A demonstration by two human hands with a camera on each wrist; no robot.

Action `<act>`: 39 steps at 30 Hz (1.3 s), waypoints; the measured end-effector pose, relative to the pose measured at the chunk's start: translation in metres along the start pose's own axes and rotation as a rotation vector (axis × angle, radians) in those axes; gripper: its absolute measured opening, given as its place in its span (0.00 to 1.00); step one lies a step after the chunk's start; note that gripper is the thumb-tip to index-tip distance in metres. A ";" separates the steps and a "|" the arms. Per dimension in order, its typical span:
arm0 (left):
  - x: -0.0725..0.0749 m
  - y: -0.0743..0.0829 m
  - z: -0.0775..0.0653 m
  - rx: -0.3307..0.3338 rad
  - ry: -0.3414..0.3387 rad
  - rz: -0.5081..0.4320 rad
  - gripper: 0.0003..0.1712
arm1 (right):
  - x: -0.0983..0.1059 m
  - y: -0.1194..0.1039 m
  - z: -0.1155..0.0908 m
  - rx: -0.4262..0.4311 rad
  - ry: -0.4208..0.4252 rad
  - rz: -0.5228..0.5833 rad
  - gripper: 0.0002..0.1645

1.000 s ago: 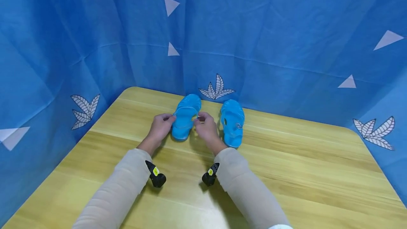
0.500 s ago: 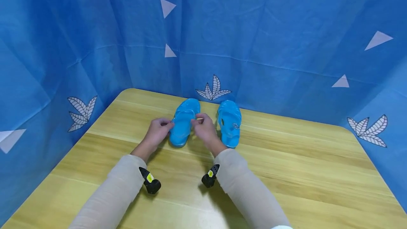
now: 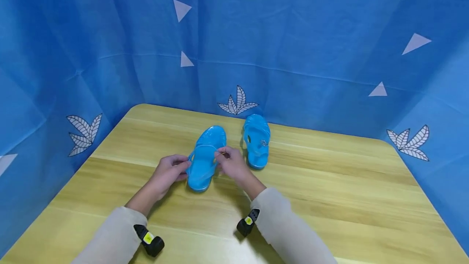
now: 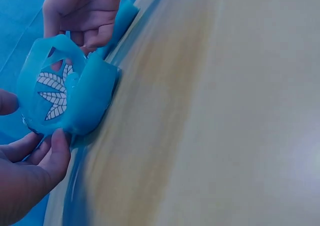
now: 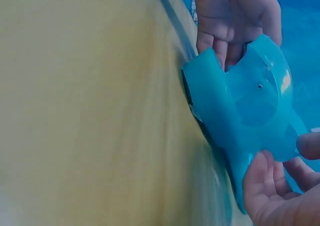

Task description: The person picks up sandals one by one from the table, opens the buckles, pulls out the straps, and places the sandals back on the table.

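Pinching a glossy blue sandal [image 3: 200, 164] by its sides, left hand [image 3: 167, 174] and right hand [image 3: 232, 164] hold it toe-forward (long axis slanting slightly right).

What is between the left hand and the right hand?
In the head view, one blue sandal is between the left hand and the right hand, touched by both.

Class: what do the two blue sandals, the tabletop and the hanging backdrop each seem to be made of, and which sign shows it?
Held sandal and other sandal: probably glossy moulded plastic or rubber; smooth surfaces carry highlights.
Tabletop: wood or wood-look laminate, smooth sheen; grain-like streaks and soft glare.
Backdrop: likely fabric, perhaps plastic sheeting, fairly matte; folds and crease lines.
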State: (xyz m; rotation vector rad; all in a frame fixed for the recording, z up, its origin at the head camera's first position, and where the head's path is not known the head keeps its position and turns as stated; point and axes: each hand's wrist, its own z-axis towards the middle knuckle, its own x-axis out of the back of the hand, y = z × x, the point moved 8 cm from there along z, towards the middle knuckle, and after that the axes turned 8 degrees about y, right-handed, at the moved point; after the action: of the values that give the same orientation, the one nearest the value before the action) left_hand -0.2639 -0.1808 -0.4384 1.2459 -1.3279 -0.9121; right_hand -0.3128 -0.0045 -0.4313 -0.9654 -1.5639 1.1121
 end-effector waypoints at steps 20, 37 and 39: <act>-0.015 -0.010 -0.065 -0.009 -0.204 -0.062 0.30 | 0.007 0.015 -0.072 0.005 -0.198 0.113 0.18; -0.040 -0.017 -0.105 0.056 -0.301 -0.097 0.27 | 0.018 0.029 -0.125 -0.025 -0.265 0.144 0.19; -0.044 -0.018 -0.108 0.054 -0.316 -0.094 0.27 | 0.022 0.031 -0.129 -0.026 -0.268 0.140 0.19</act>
State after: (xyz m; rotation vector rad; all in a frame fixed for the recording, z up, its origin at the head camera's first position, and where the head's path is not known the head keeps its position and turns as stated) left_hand -0.1587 -0.1274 -0.4464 1.2497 -1.5583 -1.1832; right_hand -0.1902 0.0510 -0.4385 -0.9861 -1.7484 1.3678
